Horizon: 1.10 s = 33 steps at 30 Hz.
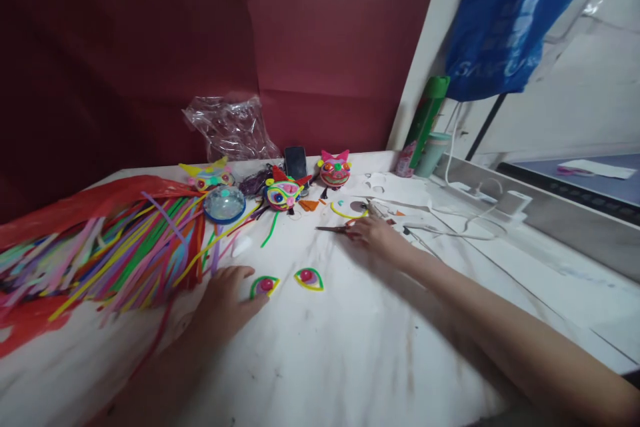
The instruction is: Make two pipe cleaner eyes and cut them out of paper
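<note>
My right hand (376,235) reaches out over the white table with its fingers closed about the handle end of a pair of scissors (331,229), whose dark blades point left. My left hand (226,300) rests low on the table, thumb and fingers apart, beside a felt-like eye piece (265,285) with green and yellow edging and a red centre. A matching eye piece (310,277) lies just right of it. Beyond them sit a colourful animal head (285,193) and a pink one (335,169) with pointed ears.
Many coloured pipe cleaners (145,240) lie on red plastic at left, by a clear round dome (225,204). A phone (296,162) and a crumpled clear bag (235,130) are at the back. White cords and a power strip (470,192) run along the right, near a green cup (433,155).
</note>
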Each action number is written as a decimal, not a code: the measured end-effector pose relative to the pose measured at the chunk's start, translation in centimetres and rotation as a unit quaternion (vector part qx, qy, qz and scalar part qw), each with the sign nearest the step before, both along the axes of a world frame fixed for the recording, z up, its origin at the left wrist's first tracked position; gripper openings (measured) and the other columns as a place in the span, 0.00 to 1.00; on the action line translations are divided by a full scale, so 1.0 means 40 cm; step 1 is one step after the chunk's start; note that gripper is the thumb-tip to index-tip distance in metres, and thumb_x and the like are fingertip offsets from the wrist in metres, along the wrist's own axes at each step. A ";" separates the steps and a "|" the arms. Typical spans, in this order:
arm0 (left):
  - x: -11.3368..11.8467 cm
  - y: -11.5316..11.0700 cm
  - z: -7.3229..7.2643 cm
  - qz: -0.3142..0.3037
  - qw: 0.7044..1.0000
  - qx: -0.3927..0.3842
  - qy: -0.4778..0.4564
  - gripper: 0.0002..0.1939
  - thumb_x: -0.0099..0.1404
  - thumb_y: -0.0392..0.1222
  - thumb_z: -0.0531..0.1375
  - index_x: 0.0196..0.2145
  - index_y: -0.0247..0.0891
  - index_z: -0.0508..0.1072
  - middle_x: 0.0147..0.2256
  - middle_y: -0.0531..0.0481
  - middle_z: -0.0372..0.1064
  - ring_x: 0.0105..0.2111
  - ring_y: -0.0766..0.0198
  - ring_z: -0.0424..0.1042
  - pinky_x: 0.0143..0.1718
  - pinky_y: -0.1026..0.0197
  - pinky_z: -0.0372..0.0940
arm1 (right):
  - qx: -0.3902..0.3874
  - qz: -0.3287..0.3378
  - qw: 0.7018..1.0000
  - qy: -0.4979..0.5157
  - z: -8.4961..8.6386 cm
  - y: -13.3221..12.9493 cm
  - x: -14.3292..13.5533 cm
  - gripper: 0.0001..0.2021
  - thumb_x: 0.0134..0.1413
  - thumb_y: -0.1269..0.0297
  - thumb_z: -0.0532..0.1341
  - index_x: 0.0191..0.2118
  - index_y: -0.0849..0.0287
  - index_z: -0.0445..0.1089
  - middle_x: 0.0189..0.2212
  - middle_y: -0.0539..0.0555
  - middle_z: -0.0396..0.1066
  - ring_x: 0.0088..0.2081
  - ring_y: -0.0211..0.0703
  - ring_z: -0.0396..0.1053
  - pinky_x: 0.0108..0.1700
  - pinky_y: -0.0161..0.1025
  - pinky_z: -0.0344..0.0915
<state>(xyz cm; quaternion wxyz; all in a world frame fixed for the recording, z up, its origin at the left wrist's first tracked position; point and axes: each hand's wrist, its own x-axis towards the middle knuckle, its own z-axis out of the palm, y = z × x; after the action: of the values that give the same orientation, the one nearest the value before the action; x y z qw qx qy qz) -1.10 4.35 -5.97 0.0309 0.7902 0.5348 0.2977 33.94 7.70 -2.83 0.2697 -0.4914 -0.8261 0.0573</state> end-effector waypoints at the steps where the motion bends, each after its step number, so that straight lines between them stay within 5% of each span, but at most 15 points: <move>1: 0.004 -0.003 -0.003 -0.013 1.000 0.000 0.000 0.17 0.50 0.47 0.62 0.37 0.39 0.71 0.37 0.45 0.74 0.40 0.50 0.72 0.42 0.49 0.68 | -0.005 0.023 1.000 -0.011 -0.001 -0.021 -0.035 0.08 0.53 0.69 0.61 0.40 0.60 0.73 0.39 0.60 0.74 0.43 0.51 0.69 0.47 0.45 0.65; 5: 0.014 -0.008 -0.012 -0.047 0.999 0.001 -0.019 0.15 0.51 0.40 0.60 0.39 0.38 0.71 0.37 0.44 0.74 0.40 0.50 0.72 0.43 0.49 0.67 | -0.023 0.111 0.992 -0.054 -0.024 -0.088 -0.188 0.21 0.53 0.60 0.63 0.52 0.62 0.67 0.44 0.61 0.72 0.45 0.51 0.67 0.47 0.45 0.64; 8: 0.014 -0.009 -0.013 -0.051 0.998 -0.008 -0.034 0.13 0.54 0.39 0.58 0.39 0.39 0.71 0.36 0.45 0.74 0.40 0.51 0.72 0.43 0.49 0.67 | -0.018 0.135 0.988 -0.074 -0.038 -0.097 -0.234 0.17 0.55 0.68 0.61 0.51 0.62 0.67 0.43 0.60 0.72 0.45 0.50 0.66 0.47 0.46 0.62; 12: 0.009 -0.013 -0.015 -0.051 0.997 -0.015 -0.053 0.13 0.54 0.38 0.57 0.39 0.38 0.71 0.37 0.44 0.74 0.41 0.51 0.72 0.44 0.48 0.67 | -0.029 0.105 0.992 -0.056 -0.032 -0.078 -0.194 0.14 0.51 0.76 0.58 0.45 0.60 0.69 0.39 0.57 0.73 0.43 0.48 0.66 0.46 0.43 0.62; 17: 0.009 -0.017 -0.011 -0.045 0.995 0.019 -0.090 0.11 0.57 0.42 0.59 0.38 0.40 0.71 0.37 0.45 0.74 0.40 0.54 0.73 0.43 0.51 0.68 | -0.004 0.073 0.997 0.004 -0.030 -0.063 -0.156 0.04 0.57 0.69 0.56 0.35 0.59 0.69 0.34 0.57 0.72 0.38 0.47 0.67 0.42 0.43 0.62; 20: 0.011 -0.021 0.004 -0.052 0.992 0.043 -0.108 0.07 0.61 0.43 0.57 0.37 0.42 0.71 0.36 0.47 0.73 0.39 0.56 0.73 0.42 0.53 0.69 | 0.013 0.023 0.999 0.024 -0.038 -0.061 -0.165 0.14 0.62 0.67 0.49 0.25 0.57 0.63 0.24 0.55 0.68 0.28 0.44 0.64 0.35 0.41 0.62; 24: 0.014 -0.028 0.016 -0.065 0.990 0.053 -0.114 0.05 0.60 0.41 0.57 0.35 0.42 0.71 0.34 0.48 0.73 0.38 0.57 0.73 0.40 0.55 0.69 | 0.028 -0.008 0.997 0.076 -0.046 -0.064 -0.169 0.10 0.57 0.70 0.49 0.27 0.57 0.61 0.26 0.55 0.67 0.28 0.43 0.64 0.32 0.39 0.62; 33: 0.015 -0.040 0.013 -0.044 0.989 0.018 -0.138 0.06 0.56 0.34 0.59 0.34 0.40 0.71 0.35 0.47 0.72 0.40 0.57 0.71 0.43 0.54 0.67 | 0.007 0.042 0.992 0.122 -0.042 -0.073 -0.164 0.10 0.53 0.70 0.49 0.26 0.55 0.64 0.25 0.53 0.69 0.28 0.45 0.68 0.32 0.41 0.65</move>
<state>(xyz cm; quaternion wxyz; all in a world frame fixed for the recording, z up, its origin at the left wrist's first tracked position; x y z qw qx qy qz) -0.50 2.76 -5.45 0.1031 0.7646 0.4848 0.4119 27.39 4.76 -4.51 0.3694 -0.4439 -0.8071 0.1225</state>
